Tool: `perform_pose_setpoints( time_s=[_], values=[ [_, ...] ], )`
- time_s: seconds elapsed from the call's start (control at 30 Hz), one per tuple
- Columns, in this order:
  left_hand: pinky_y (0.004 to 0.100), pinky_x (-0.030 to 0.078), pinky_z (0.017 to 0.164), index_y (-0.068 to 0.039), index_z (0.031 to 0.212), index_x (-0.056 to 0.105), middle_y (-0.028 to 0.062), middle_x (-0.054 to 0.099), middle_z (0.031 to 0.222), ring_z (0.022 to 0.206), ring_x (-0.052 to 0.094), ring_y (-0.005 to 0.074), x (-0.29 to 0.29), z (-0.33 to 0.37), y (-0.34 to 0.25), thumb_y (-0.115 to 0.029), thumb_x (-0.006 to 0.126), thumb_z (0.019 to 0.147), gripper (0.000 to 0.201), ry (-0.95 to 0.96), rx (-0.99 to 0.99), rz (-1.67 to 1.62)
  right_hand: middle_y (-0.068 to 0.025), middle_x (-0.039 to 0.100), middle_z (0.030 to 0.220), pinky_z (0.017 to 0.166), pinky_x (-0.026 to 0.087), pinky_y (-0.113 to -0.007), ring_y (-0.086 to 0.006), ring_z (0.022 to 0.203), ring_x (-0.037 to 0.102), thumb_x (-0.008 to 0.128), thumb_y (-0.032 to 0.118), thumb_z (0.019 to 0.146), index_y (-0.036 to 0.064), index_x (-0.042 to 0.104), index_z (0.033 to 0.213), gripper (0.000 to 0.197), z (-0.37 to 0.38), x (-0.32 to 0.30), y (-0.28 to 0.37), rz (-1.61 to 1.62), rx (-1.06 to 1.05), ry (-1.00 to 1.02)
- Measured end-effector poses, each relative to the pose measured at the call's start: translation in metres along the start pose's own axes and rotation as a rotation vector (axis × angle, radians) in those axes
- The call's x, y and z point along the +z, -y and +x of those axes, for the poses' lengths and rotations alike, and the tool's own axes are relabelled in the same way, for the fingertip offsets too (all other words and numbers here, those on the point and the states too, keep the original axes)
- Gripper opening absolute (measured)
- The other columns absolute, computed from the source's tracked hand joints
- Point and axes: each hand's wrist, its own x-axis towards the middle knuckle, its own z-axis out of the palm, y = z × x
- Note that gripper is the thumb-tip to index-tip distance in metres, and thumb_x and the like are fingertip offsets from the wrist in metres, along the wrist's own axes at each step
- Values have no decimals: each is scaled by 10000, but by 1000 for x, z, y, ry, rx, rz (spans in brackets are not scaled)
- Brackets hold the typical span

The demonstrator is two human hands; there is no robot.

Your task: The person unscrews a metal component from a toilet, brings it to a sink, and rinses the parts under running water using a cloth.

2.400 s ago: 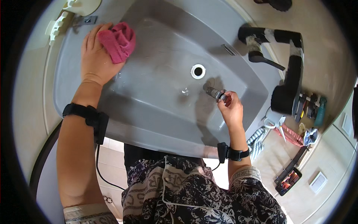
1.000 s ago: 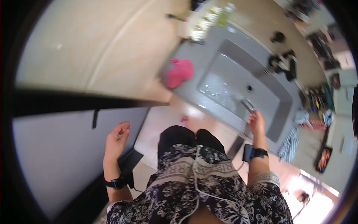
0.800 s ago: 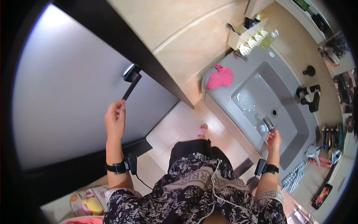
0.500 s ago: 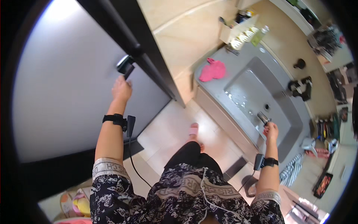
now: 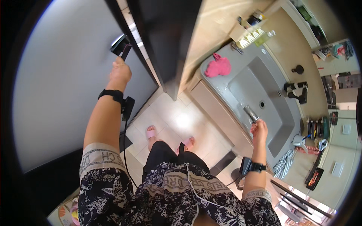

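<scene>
My left hand [image 5: 120, 70] is closed around the black lever of the door handle [image 5: 126, 52], on a grey door [image 5: 71, 75] at the left. A narrow gap shows between the door's edge and the dark door frame [image 5: 166, 41]. Over the front rim of the grey washbasin [image 5: 277, 124], my right hand [image 5: 259, 130] grips one end of a shiny silvery cylinder [image 5: 250, 113]. The cylinder's other end points away from me; its exact kind cannot be made out. Both wrists wear black bands with small boxes and cables.
A pink cloth [image 5: 218, 66] lies on the basin's far left corner. Behind it stand a cream caddy [image 5: 247, 34] and a green bottle [image 5: 264, 38]. A black tap [image 5: 298, 91] is on the wall side. A striped towel [image 5: 283, 164] hangs at the near right.
The door has come open a little, with my left hand still on its handle. My right hand and the cylinder now appear further left over the basin. Both pink slippers now show.
</scene>
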Motion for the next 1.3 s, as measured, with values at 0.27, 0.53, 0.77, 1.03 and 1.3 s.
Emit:
perform_pose_setpoints(
  time_s=[0.27,0.53,0.77,1.03,1.3],
  values=[
    [461,391,954,-60,1277,266,220,432,1279,1134,500,393,-12,108,44,-123,436,854,460,119,42,-105,-49,565,693,457,473,-248,-115,532,539,566,130,824,77,500,979,177,-95,165,-36,-132,116,163],
    [498,410,915,-46,1316,242,295,494,1166,1099,505,420,-47,223,142,-154,498,870,525,207,318,-238,-50,563,706,456,482,-244,-102,542,538,611,101,786,48,472,931,207,-104,420,-75,-245,-31,422],
    [464,414,924,-34,1418,157,229,410,1290,1132,468,403,-26,275,205,-178,553,853,705,110,281,-235,-37,555,714,406,439,-236,-88,503,525,646,141,786,23,496,903,224,-45,593,-46,-256,-213,388],
    [412,418,943,11,1422,102,239,379,1332,1165,456,380,21,350,285,-109,542,831,746,86,140,-252,-60,606,802,457,501,-245,-92,594,569,631,183,775,3,516,929,263,95,734,-43,-278,-251,348],
    [409,432,910,-30,1422,161,240,450,1277,1118,491,378,60,340,365,-75,524,785,735,-113,-115,-157,-75,604,793,449,498,-257,-119,547,571,647,197,731,-1,526,949,319,199,800,-85,-462,-251,353]
  ],
)
